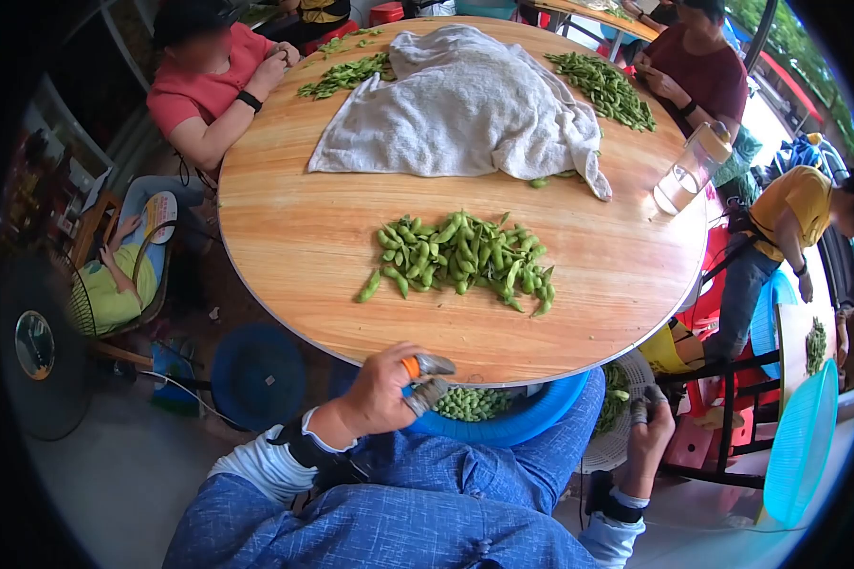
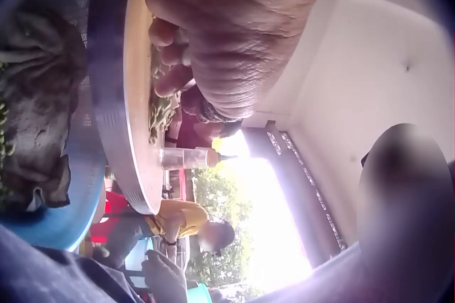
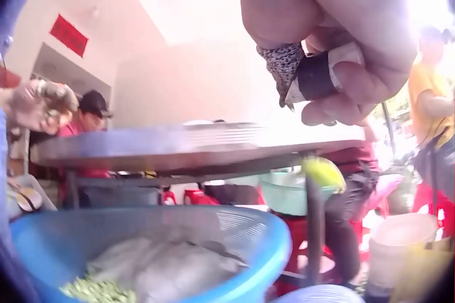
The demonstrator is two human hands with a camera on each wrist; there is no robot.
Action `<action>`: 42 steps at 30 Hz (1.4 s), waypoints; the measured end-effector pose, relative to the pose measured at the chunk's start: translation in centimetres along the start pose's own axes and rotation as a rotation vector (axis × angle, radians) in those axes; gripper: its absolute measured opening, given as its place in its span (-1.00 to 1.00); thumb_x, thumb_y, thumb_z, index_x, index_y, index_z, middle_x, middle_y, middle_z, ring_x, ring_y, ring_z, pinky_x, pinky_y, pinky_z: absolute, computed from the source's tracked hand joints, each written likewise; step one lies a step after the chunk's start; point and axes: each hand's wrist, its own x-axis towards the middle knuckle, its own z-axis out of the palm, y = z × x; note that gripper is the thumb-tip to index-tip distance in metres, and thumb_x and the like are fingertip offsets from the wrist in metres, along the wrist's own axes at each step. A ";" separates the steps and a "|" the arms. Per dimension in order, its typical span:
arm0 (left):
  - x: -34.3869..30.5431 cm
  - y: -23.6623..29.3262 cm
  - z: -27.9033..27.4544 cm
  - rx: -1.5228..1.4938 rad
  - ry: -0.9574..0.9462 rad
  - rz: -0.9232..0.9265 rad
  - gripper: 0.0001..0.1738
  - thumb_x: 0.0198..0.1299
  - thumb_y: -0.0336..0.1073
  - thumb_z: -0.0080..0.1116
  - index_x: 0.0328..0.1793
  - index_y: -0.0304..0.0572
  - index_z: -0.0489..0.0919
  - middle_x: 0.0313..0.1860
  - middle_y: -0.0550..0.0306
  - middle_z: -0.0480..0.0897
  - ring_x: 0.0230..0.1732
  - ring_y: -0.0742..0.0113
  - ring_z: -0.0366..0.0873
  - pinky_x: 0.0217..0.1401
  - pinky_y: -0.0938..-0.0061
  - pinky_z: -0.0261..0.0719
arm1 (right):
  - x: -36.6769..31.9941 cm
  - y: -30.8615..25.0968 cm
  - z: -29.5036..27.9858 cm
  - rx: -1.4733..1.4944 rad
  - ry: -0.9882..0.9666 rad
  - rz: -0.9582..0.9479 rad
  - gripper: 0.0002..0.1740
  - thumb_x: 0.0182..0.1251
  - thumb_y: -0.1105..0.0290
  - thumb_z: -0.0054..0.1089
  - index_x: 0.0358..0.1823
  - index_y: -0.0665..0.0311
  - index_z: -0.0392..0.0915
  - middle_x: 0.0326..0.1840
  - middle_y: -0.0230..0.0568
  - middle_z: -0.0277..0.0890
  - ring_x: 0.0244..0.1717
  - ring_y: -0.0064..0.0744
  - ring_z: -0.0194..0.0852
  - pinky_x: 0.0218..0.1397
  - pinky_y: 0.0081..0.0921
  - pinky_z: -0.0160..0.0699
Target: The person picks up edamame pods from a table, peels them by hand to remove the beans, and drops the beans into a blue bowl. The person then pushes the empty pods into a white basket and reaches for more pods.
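Note:
My left hand [image 1: 380,389] is by the near table edge, above a blue basket [image 1: 560,398] on my lap that holds shelled green beans [image 1: 473,405]. Grey covers wrap its thumb and index finger, and an orange band circles the index finger. Loosely bent fingers show nothing between them. Off to the right, my right hand [image 1: 649,438] hangs beside a white basket [image 1: 598,463] with green pods [image 1: 615,396]. Its fingers are loosely bent, with covered tips and nothing visible in them. Below it, a blurred yellow-green pod [image 3: 325,174] shows in the right wrist view.
A heap of edamame pods [image 1: 460,251] lies on the round wooden table [image 1: 332,284]. Behind it are a crumpled white towel [image 1: 455,104], more pods [image 1: 603,87] and a clear jug [image 1: 683,180]. People sit around the table. A dark cloth [image 3: 170,267] lies in the blue basket.

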 end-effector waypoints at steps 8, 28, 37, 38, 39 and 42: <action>0.5 -2.4 -1.5 0.305 0.264 0.027 -0.76 -0.11 -0.47 0.14 -0.23 -0.29 0.51 -0.33 -0.04 0.51 -0.29 0.03 0.46 -0.23 0.37 0.44 | -0.1 -1.5 0.9 0.103 -0.051 0.006 -0.78 0.10 0.60 0.01 -0.18 0.48 0.43 -0.36 -0.25 0.47 -0.35 -0.58 0.36 -0.24 -0.66 0.36; 2.1 0.1 0.1 -0.890 -0.042 -0.541 -0.86 0.02 -0.46 0.15 -0.29 -0.29 0.45 -0.50 0.21 0.54 -0.50 0.52 0.48 -0.46 0.69 0.42 | -2.2 -13.6 8.9 0.866 -0.829 0.302 -0.74 0.21 0.46 0.01 -0.11 0.47 0.42 -0.27 -0.34 0.46 -0.23 -0.59 0.38 -0.12 -0.67 0.35; 2.2 1.1 1.4 -0.880 -0.134 -0.498 -0.84 0.00 -0.45 0.18 -0.30 -0.34 0.48 -0.48 0.22 0.54 -0.48 0.57 0.46 -0.46 0.70 0.41 | -2.4 -13.4 8.9 0.909 -0.844 0.327 -0.77 0.20 0.29 0.05 -0.26 0.32 0.50 -0.47 -0.49 0.44 -0.50 -0.74 0.25 -0.44 -0.77 0.19; 2.2 0.9 1.5 -0.881 -0.130 -0.493 -0.84 -0.01 -0.44 0.18 -0.31 -0.34 0.49 -0.49 0.20 0.55 -0.49 0.54 0.48 -0.46 0.68 0.42 | -2.4 -13.3 8.9 0.921 -0.848 0.325 -0.79 0.20 0.33 0.03 -0.25 0.33 0.49 -0.45 -0.50 0.44 -0.49 -0.76 0.24 -0.44 -0.78 0.17; 2.1 0.8 1.7 -0.883 -0.125 -0.488 -0.84 -0.01 -0.43 0.19 -0.32 -0.35 0.49 -0.50 0.18 0.56 -0.49 0.52 0.49 -0.46 0.66 0.43 | -2.4 -13.2 8.9 0.934 -0.852 0.322 -0.81 0.21 0.38 0.02 -0.23 0.35 0.48 -0.42 -0.51 0.43 -0.48 -0.77 0.23 -0.45 -0.79 0.16; 2.1 1.0 1.7 -0.855 -0.122 -0.482 -0.85 -0.01 -0.45 0.19 -0.32 -0.35 0.49 -0.50 0.19 0.55 -0.49 0.52 0.49 -0.44 0.66 0.44 | -2.4 -13.4 9.0 0.967 -0.838 0.319 -0.81 0.22 0.40 0.02 -0.21 0.36 0.47 -0.41 -0.53 0.42 -0.47 -0.79 0.21 -0.46 -0.81 0.15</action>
